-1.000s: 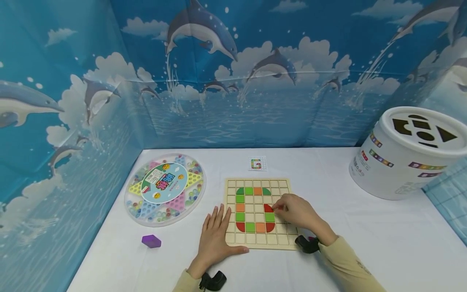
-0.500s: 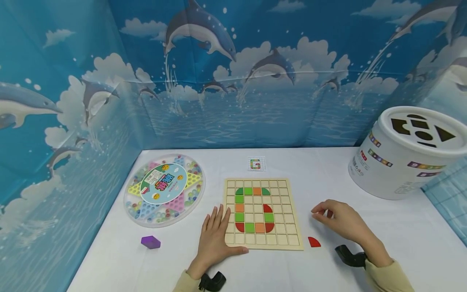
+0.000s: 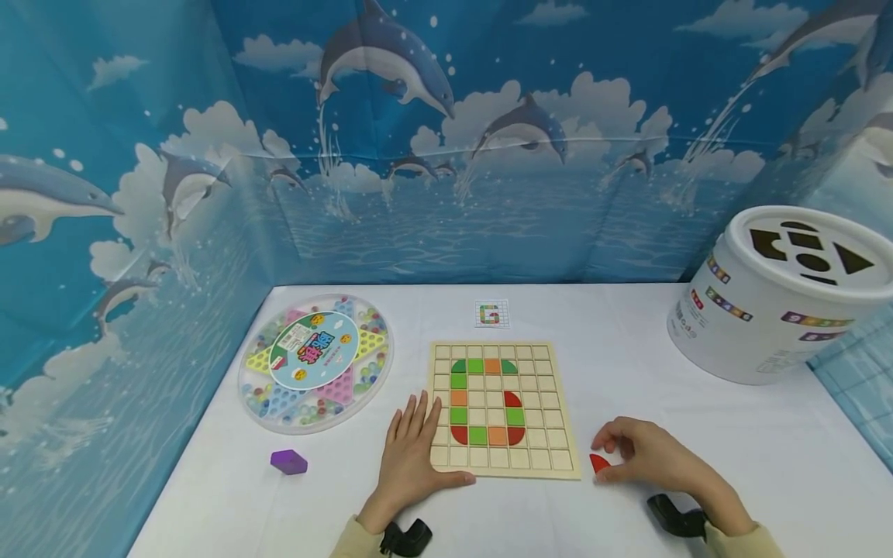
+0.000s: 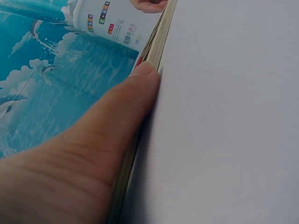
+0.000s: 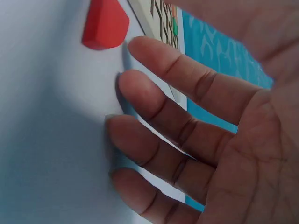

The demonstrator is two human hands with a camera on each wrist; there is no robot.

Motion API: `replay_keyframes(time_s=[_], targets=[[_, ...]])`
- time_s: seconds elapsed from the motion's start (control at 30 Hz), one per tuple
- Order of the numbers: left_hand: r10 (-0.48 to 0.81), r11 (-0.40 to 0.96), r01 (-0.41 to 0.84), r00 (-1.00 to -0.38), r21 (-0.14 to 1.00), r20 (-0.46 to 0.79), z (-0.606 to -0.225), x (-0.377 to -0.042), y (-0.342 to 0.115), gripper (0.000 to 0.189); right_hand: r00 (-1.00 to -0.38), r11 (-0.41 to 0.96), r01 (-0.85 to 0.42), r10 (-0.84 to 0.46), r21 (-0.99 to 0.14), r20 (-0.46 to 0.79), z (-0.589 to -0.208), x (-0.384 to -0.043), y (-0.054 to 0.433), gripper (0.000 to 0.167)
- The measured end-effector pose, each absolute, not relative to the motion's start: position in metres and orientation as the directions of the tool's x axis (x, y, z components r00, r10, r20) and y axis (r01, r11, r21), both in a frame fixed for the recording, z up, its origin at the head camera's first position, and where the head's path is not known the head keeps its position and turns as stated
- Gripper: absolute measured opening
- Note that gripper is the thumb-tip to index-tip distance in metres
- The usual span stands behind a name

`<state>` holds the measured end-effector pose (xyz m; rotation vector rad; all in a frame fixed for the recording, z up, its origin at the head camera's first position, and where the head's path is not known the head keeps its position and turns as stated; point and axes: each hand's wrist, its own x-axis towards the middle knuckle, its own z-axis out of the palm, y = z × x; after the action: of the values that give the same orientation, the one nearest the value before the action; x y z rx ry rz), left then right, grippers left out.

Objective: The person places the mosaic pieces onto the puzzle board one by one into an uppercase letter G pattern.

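The wooden grid board (image 3: 551, 399) lies mid-table, with green, orange and red pieces set in it as a G-like outline. Fingers spread and straight, my left hand (image 3: 412, 453) rests at its lower left corner; in the left wrist view the thumb (image 4: 126, 100) lies along the board's side edge. Right of the board, a red quarter-circle piece (image 3: 598, 463) lies on the table. My right hand (image 3: 645, 457) is over it, thumb and fingers on either side and partly covering it. The right wrist view shows the red piece (image 5: 106, 23) just beyond the loosely bent fingertips, with a gap.
Behind the board lies a small card (image 3: 491, 313) printed with a coloured G. A round marble game board (image 3: 316, 364) is at the left, with a purple block (image 3: 289, 462) in front of it. A white bucket (image 3: 774, 310) with shaped lid holes stands at the right.
My right hand leaves the red piece in the board, moves right off the board, then comes down to the loose red piece. The left hand stays in place.
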<state>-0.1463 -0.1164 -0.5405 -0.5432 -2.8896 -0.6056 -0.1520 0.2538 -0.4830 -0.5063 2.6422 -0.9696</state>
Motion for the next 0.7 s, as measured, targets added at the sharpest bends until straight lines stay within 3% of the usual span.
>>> replay_keyframes(time_s=[0.13,0.33,0.7], targets=[[0.316,0.854,0.371,-0.927,0.365,0.202,-0.5400,-0.1457,-0.1163,0.120,-0.892,0.705,-0.239,-0.431,-0.668,-0.136,-0.4856,-0.1511,0.2528,0.041],[0.318,0.857,0.367,-0.929,0.362,0.191,-0.5382,-0.1459,-0.1158,0.119,-0.899,0.697,-0.282,-0.433,-0.660,-0.074,-0.4894,-0.1507,0.2519,0.030],[0.318,0.857,0.371,-0.927,0.358,0.199,-0.5395,-0.1456,-0.1164,0.120,-0.926,0.741,-0.224,-0.365,-0.633,-0.100,-0.4868,-0.1491,0.2482,0.026]])
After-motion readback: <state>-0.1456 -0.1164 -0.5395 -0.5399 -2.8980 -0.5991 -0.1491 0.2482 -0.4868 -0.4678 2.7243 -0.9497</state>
